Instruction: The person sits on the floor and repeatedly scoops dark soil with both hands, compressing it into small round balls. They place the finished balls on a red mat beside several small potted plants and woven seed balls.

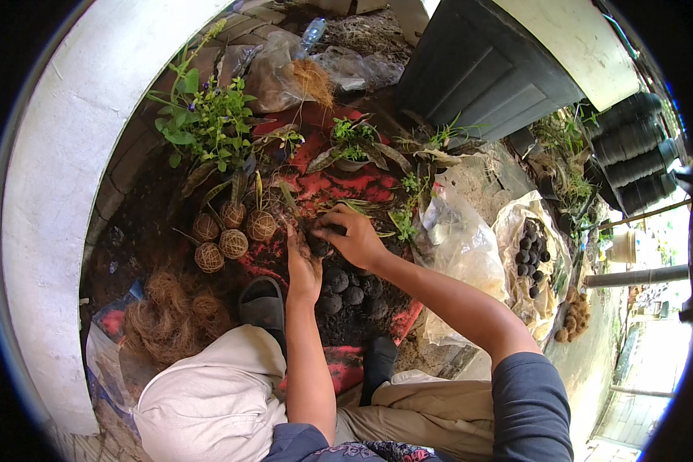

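My left hand (304,260) cups a dark ball of soil (319,245) from below, with a long leaf cutting (290,199) standing up beside the fingers. From the right, my right hand (349,234) bends over the same ball, its fingertips at the top; what they pinch is hidden. Several round soil balls (353,295) lie on loose soil just below my hands. To the left sit several string-wrapped fibre balls (233,243), some with a leaf sticking out. Brown coconut fibre (170,317) is heaped at lower left.
Under everything is a soil-covered red sheet (346,375). Potted greenery (353,141) and a leafy plant (208,121) stand beyond. At right are a clear plastic bag (462,242) and a pale sack (511,222) bearing dark balls. A black planter (485,69) stands at upper right.
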`<state>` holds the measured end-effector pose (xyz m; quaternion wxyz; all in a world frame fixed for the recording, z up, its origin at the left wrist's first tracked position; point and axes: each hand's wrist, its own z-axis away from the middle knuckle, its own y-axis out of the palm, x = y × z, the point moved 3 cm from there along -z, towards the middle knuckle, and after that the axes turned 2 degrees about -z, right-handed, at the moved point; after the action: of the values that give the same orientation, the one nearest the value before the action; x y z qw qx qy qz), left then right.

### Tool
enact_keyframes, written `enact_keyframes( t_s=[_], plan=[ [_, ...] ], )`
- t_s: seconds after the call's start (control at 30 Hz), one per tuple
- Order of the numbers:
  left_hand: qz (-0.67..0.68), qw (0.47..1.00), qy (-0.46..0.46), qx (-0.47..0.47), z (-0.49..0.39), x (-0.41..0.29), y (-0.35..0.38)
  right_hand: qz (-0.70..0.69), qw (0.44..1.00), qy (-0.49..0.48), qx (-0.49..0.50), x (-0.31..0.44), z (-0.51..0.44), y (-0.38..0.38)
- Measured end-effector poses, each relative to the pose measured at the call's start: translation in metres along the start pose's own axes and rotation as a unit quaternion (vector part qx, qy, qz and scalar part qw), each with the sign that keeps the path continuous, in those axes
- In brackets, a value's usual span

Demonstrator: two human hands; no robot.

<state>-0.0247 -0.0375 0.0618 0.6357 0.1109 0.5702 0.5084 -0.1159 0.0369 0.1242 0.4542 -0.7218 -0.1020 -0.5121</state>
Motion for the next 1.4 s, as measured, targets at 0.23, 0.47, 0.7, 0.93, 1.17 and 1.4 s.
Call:
enact_keyframes(
  t_s=[0.23,0.47,0.7,0.93,1.17,1.4],
  plan=[
    [0.004,0.997,-0.054,-0.058,0.000,-0.001,-0.007,-0.201,0.962,0.183,0.008,-0.016,-0.009,-0.004],
    [-0.052,0.983,-0.042,-0.168,0.001,0.013,-0.024,0.070,0.988,0.116,-0.075,-0.080,-0.015,-0.003],
    [-0.020,0.972,-0.074,-0.222,0.000,0.030,-0.044,0.237,0.943,0.124,0.196,-0.117,0.002,0.041],
    [-0.099,0.959,-0.101,-0.247,0.003,0.037,-0.053,0.280,0.939,0.033,0.199,-0.125,0.027,0.062],
    [-0.080,0.953,-0.126,-0.265,0.004,0.052,-0.060,0.204,0.969,0.067,0.126,-0.128,0.032,0.050],
    [-0.112,0.953,-0.104,-0.261,0.004,0.052,-0.063,-0.089,0.960,0.242,0.109,-0.115,0.021,0.033]
  ],
)
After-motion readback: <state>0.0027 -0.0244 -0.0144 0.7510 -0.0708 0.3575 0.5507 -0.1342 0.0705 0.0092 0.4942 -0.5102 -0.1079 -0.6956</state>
